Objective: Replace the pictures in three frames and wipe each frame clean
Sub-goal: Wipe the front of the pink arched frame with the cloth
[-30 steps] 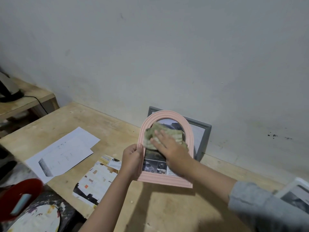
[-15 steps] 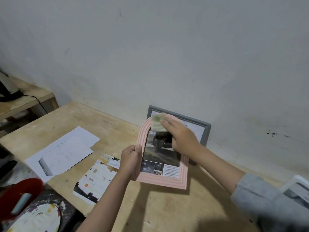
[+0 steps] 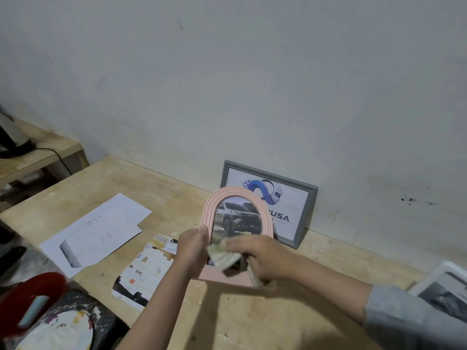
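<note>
A pink arched frame [image 3: 233,195] with a car picture stands upright on the wooden table [image 3: 252,319]. My left hand [image 3: 193,251] grips its left edge. Pressed against the frame's lower glass is a crumpled pale green cloth [image 3: 223,256], held by my right hand [image 3: 265,258]. Behind it a grey rectangular frame [image 3: 309,213] with a blue logo picture leans on the wall. A white frame [image 3: 444,281] with a dark picture lies at the right edge, partly cut off.
Loose printed sheets [image 3: 98,228] and a colourful cut-out page [image 3: 146,271] lie left of the frames. At bottom left sit a red object [image 3: 30,291] and a paint-stained round surface [image 3: 58,334]. A lower side bench [image 3: 38,152] with a black cable stands at far left.
My right hand has swept the cloth from the top of the pink frame's arch down to its lower part, uncovering the car picture. The left hand keeps its grip.
</note>
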